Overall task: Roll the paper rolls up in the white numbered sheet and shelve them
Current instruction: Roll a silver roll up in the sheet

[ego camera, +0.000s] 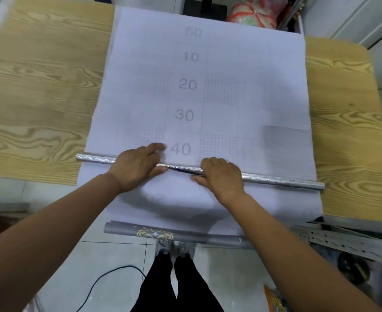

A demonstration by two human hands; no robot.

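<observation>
Grip: left hand (138, 167) lying fairly straight-fingered over silver foil roll (275, 180), right hand (221, 174) seemingly curled round it. Keep square to white numbered sheet (230, 86); roll tight.

The worktop (39, 86) is pale wood-grain laminate, showing on either side of a white numbered sheet (242, 64) that lies flat down its middle. The sheet is printed 50, 10, 20, 30, 40 from far to near and runs past the near edge, hanging toward the tiled floor (118, 255). A silver roll (95, 158) lies crosswise on the sheet by the 40, its left end jutting over the wood.
</observation>
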